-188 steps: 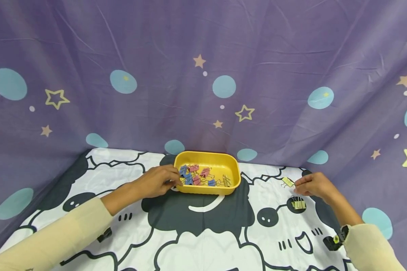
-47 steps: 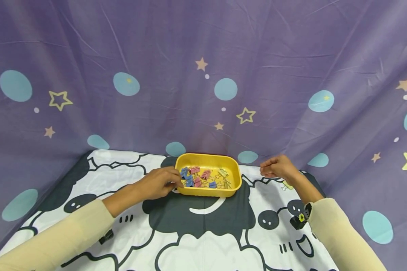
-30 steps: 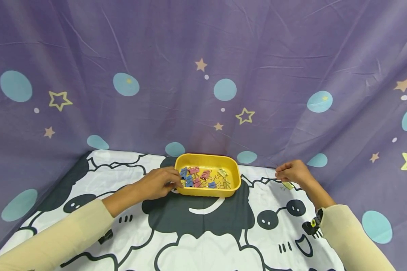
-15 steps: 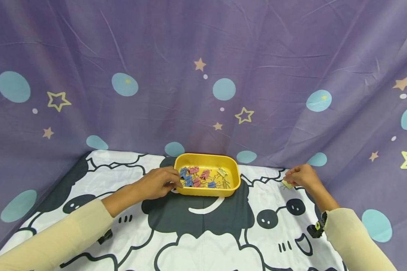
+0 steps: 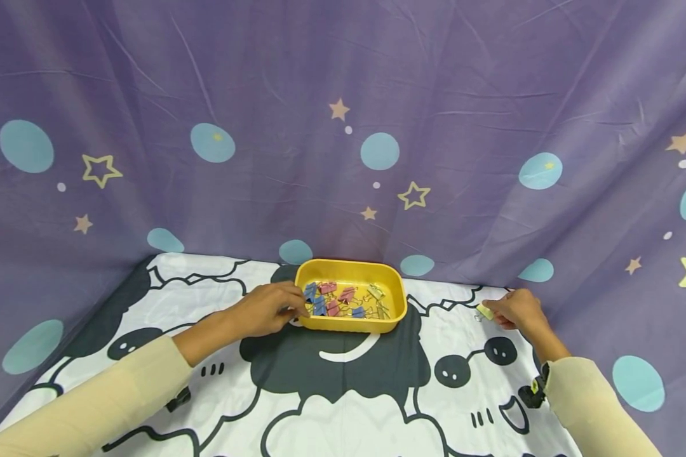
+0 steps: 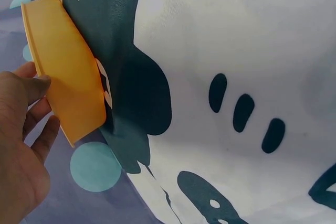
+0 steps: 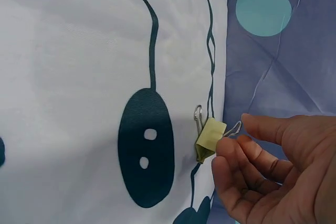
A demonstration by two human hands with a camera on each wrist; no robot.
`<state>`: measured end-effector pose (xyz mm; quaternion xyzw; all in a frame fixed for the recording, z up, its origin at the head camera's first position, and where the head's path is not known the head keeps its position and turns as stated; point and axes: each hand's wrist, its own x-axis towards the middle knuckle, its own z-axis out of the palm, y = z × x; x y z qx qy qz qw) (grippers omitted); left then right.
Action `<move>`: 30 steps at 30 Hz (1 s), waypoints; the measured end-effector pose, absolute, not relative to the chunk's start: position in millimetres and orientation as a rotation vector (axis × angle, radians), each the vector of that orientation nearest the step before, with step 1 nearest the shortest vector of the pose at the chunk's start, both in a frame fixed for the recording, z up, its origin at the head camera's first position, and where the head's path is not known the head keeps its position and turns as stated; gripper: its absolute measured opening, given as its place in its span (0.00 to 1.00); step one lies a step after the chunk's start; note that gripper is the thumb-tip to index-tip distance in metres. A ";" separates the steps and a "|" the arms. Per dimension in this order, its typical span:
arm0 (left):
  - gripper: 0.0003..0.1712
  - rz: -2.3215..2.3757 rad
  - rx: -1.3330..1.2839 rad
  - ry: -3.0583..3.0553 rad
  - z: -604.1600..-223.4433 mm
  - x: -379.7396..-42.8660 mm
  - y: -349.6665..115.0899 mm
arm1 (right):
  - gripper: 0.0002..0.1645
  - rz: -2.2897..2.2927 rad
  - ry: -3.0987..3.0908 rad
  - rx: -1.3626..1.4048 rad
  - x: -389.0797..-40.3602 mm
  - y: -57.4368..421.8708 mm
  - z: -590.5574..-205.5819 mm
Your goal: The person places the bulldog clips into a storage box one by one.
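A yellow plastic tray sits at the back of the cloth, holding blue, pink and yellow binder clips. My left hand pinches its left end, and the left wrist view shows thumb and fingers at the rim. On the right, my right hand is at a yellow binder clip on the cloth. Thumb and forefinger close around one wire handle of that clip, and the other handle points away from the hand.
White cloth with black cartoon sheep covers the table. A purple curtain with stars and blue ovals rises right behind the tray and along both sides.
One of two yellow clips on the right went into the tray. My right hand then came back right and down to the other clip. My left hand has stayed at the tray.
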<state>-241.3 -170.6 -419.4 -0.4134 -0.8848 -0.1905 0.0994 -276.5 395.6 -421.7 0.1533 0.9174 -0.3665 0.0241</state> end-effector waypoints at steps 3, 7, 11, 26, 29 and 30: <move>0.14 -0.567 -1.229 -2.612 -419.3 -241.9 -170.1 | 0.17 -1.216 2.785 0.513 -278.3 396.9 -424.3; 0.14 -0.571 -1.233 -2.611 -418.7 -242.6 -169.8 | 0.14 -1.341 2.715 0.539 -278.8 395.6 -423.3; 0.14 -0.574 -1.226 -2.613 -418.2 -241.7 -170.1 | 0.13 -1.438 2.652 0.532 -277.6 393.3 -419.9; 0.15 -0.559 -1.211 -2.632 -419.3 -242.2 -170.5 | 0.17 -1.711 2.324 0.373 -273.8 397.7 -418.7; 0.15 -0.571 -1.211 -2.624 -419.7 -242.2 -170.5 | 0.16 -1.709 2.336 0.369 -273.8 397.3 -419.7; 0.15 -0.574 -1.211 -2.621 -419.8 -242.1 -170.5 | 0.15 -1.712 2.341 0.369 -273.6 397.1 -419.8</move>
